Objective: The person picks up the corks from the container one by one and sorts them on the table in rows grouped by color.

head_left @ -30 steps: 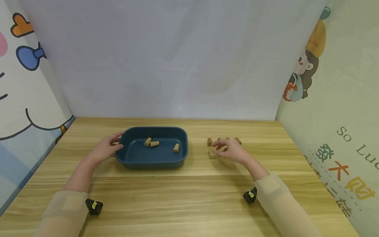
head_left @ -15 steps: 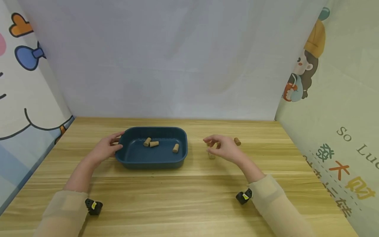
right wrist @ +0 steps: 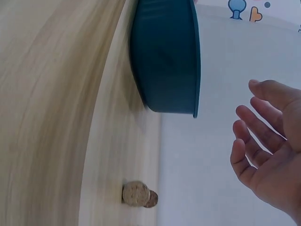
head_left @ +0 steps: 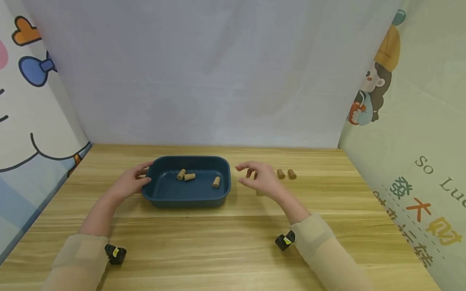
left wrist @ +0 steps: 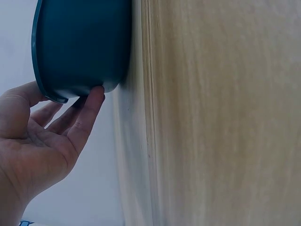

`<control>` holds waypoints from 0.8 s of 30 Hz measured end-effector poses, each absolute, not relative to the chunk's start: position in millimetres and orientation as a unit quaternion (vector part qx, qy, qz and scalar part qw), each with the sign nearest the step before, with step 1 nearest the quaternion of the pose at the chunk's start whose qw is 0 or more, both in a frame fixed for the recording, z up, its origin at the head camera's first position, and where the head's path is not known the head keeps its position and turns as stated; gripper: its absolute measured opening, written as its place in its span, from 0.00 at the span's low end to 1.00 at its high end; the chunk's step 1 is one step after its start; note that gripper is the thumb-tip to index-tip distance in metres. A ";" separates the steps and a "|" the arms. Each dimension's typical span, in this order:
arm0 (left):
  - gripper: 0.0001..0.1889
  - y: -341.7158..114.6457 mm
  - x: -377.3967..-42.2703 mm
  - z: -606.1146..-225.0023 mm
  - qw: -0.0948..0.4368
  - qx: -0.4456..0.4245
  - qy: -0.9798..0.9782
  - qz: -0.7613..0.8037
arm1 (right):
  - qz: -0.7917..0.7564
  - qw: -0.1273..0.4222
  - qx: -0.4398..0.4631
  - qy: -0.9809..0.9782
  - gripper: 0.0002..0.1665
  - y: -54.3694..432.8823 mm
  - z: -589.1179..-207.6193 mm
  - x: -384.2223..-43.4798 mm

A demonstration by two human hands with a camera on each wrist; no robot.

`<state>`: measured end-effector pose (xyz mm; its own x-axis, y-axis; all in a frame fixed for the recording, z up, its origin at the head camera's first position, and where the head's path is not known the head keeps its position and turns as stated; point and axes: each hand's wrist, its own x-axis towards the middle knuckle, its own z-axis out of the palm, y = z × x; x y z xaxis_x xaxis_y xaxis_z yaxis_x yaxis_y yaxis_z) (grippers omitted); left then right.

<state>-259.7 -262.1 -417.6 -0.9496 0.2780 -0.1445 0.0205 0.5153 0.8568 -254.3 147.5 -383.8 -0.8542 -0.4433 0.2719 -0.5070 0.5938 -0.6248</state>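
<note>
A dark blue oblong tub (head_left: 187, 202) stands on the wooden table. Three small tapered corks lie inside: two close together, such as the cork (head_left: 189, 176), and another cork (head_left: 216, 182) towards the right end. My left hand (head_left: 128, 184) holds the tub's left end, thumb at the rim and fingertips against the outer wall (left wrist: 82, 52). Just right of the tub, my right hand (head_left: 259, 176) hovers with loosely bent fingers, thumb and forefinger apart. Between its fingers (right wrist: 256, 129) nothing shows in the right wrist view. Beneath it, a paler cork (head_left: 259, 192) is mostly hidden.
Right of my right hand, two darker corks, a cork (head_left: 280, 173) and its neighbour cork (head_left: 292, 174), lie side by side. A pale cloth (head_left: 218, 101) hangs behind the table (head_left: 204, 250), and printed cloths flank it left and right.
My right hand has moved left from above the loose corks towards the tub, uncovering the two darker corks at the right. The left hand, the tub and the corks inside stay put.
</note>
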 end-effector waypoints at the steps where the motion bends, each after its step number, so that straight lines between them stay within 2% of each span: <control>1: 0.33 -262.0 -259.6 -417.5 0.132 0.088 0.860 0.485 | 0.361 0.047 0.267 -0.892 0.18 144.7 -384.9 -255.2; 8: 0.33 -266.2 -261.3 -420.6 0.133 0.090 0.862 0.481 | 0.354 0.044 0.269 -0.895 0.19 125.1 -393.5 -261.6; 24: 0.33 -266.7 -261.9 -422.1 0.128 0.089 0.864 0.479 | 0.323 -0.003 0.243 -0.915 0.22 93.3 -407.3 -279.2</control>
<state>-261.9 -266.7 -422.1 -0.9513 0.2768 -0.1360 0.0310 0.5246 0.8508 -279.2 93.3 -407.3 -0.8816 -0.4472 0.1510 -0.4430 0.6735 -0.5917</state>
